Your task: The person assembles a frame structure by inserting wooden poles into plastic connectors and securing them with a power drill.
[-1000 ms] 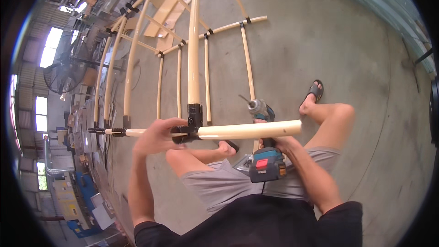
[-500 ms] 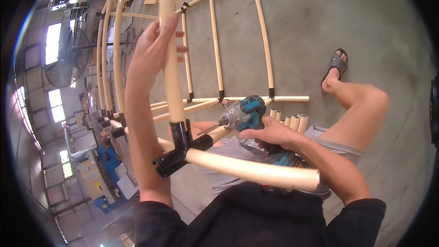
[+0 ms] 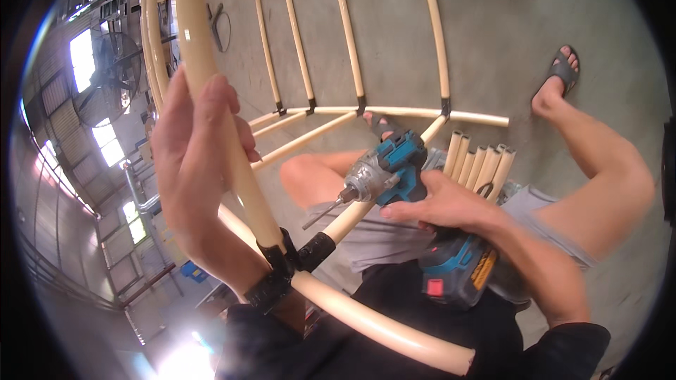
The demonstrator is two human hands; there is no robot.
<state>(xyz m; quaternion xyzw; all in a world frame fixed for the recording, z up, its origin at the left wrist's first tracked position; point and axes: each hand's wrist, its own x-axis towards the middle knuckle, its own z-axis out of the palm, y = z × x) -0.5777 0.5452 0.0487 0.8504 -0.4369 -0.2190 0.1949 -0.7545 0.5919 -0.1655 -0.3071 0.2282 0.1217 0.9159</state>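
Shifted off the black pipe joint (image 3: 283,259), where it was seen a second ago, the left hand (image 3: 186,141) is now placed higher along the thick cream pipe (image 3: 193,21). The pipe is held in that hand, its fingers curled around it, and is tilted with its top toward the left. The joint is fixed at the pipe's lower end, beside the left wrist. From the joint, a short cream pipe (image 3: 384,324) is extended toward the person's right, its free end below the right hand (image 3: 451,204); another cream pipe (image 3: 345,224) is run away from the body, partly hidden by a teal and black cordless impact driver (image 3: 401,169). The driver is gripped by its handle in the right hand. Its slim bit (image 3: 320,214) is pointed leftward, toward the joint area, well apart from the left hand; its battery (image 3: 458,274) is seen just below the right hand. Whether the trigger is pressed cannot be told. Just beyond the right hand, several short cream tubes (image 3: 479,162) are gathered side by side. Farther out, between and beyond both hands, a ladder-like pipe frame (image 3: 352,49) with black joints is seen over the grey floor (image 3: 500,35). A standing fan (image 3: 105,84) is seen dimly beyond the left hand.
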